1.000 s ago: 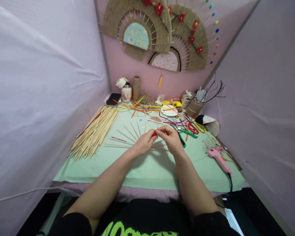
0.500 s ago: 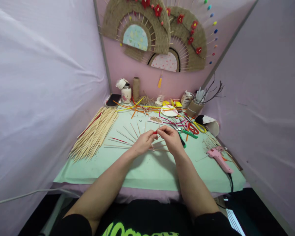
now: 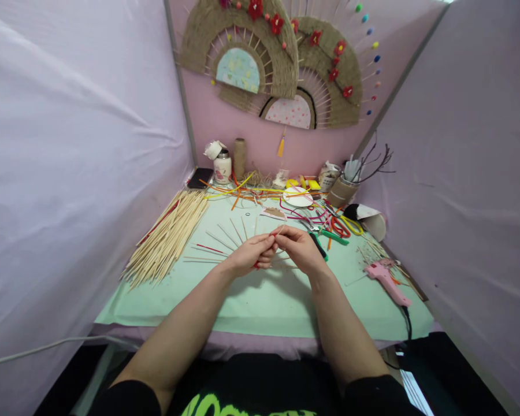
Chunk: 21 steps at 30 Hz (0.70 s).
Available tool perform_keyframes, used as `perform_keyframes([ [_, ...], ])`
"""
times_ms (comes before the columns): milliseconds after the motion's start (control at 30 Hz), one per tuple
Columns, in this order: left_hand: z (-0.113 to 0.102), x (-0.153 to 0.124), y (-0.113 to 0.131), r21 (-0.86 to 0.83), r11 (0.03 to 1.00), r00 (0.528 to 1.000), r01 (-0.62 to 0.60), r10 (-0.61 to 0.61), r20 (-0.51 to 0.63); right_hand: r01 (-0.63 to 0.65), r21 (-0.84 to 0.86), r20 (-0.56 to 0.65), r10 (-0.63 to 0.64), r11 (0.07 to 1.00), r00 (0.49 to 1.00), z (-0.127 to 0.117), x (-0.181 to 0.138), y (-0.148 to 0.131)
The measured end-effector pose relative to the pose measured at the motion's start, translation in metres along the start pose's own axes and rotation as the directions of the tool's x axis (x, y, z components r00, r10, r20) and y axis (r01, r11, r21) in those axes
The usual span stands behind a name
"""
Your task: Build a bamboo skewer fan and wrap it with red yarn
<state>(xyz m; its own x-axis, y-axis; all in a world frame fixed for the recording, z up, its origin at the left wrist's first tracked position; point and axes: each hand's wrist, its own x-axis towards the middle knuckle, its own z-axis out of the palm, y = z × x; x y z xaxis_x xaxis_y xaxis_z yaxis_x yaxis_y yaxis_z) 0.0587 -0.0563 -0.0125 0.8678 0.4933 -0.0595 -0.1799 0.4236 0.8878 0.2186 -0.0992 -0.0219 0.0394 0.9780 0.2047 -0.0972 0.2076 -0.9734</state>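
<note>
My left hand (image 3: pixel 253 255) is closed, its fingers curled round a red pipe cleaner (image 3: pixel 256 265) that is mostly hidden; a bit of red shows below the fingers. Thumb and fingertips of my right hand (image 3: pixel 298 248) pinch the same red piece where both hands meet. Beneath and behind them, thin wooden sticks (image 3: pixel 214 237) spread like a fan on the pale green cloth (image 3: pixel 173 303). One of those sticks, on the left, is partly red (image 3: pixel 208 248). The middle of the fan is hidden by my hands.
A pile of wooden skewers (image 3: pixel 169 234) lies left. Green-handled pliers (image 3: pixel 334 236), red scissors (image 3: pixel 338 226) and coloured pipe cleaners (image 3: pixel 238 189) are scattered behind. A pink glue gun (image 3: pixel 389 281) rests right. Twine fans (image 3: pixel 281 52) hang on the back wall above a white bottle (image 3: pixel 222 166).
My left fingers have curled in further, and red now shows below them. My right fingertips remain pinched against the left hand. The view has shifted slightly.
</note>
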Motion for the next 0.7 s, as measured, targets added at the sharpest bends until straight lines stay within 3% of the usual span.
perform_keyframes([
  [200,0.0002,0.0013,-0.0015,-0.015,1.000,0.999,-0.003,0.003,-0.043,-0.004,-0.021,-0.006,0.004,1.000,1.000,-0.0003,0.0011,0.0028],
  [367,0.0004,0.0027,-0.0040,0.103,0.992,0.996,-0.071,0.076,-0.049,-0.010,-0.012,-0.030,0.009,1.000,1.000,0.0001,0.0014,0.0058],
  [567,-0.0014,0.0044,-0.0058,0.251,0.966,0.989,-0.062,0.094,-0.117,-0.012,-0.043,-0.065,0.009,0.999,0.998,-0.0002,0.0026,0.0088],
  [700,-0.0021,0.0037,-0.0053,0.180,0.982,0.991,-0.066,0.086,-0.106,-0.069,-0.054,-0.057,0.066,0.996,0.996,-0.0014,0.0030,0.0074],
])
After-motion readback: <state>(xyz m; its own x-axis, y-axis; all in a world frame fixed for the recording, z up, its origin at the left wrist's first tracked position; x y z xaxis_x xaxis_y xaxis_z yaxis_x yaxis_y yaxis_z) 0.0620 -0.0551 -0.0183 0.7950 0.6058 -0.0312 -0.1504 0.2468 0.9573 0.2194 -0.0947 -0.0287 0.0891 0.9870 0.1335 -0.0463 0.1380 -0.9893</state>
